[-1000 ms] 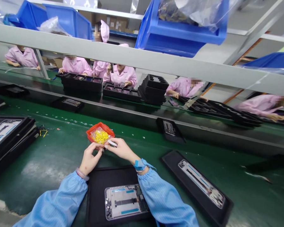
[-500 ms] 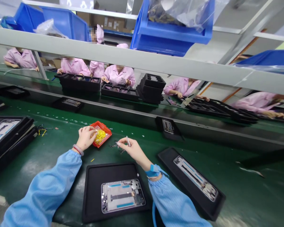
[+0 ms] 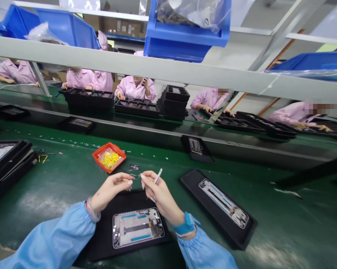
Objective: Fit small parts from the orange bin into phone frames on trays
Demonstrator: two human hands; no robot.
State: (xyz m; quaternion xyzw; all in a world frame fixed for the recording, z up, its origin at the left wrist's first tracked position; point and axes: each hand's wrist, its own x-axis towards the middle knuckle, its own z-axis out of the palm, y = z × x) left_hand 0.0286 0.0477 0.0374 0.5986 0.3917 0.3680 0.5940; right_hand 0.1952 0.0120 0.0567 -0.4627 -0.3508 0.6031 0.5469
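My left hand [image 3: 110,188] and my right hand [image 3: 158,192] hover close together above the near edge of a black tray [image 3: 101,246]. That tray holds a phone frame [image 3: 138,228] with its circuit parts showing. My right hand pinches a slim white plastic stick [image 3: 158,176] that points upward. My left fingertips are closed together, with no held item visible. Just beyond them, small dark metal parts [image 3: 133,170] lie on the green conveyor belt [image 3: 64,179]. An orange tray [image 3: 109,157] of yellow pieces sits further off, untouched.
Another black tray with a phone frame [image 3: 217,207] lies to my right, and stacked trays [image 3: 8,164] stand at left. A dark rail [image 3: 168,133] runs behind the belt. Pink-clad co-workers [image 3: 135,88] work beyond a grey beam [image 3: 168,69], under blue bins [image 3: 186,33].
My left hand has left the orange tray and moved right, towards my right hand. Both hands are now nearer together, and the whole view has shifted slightly left.
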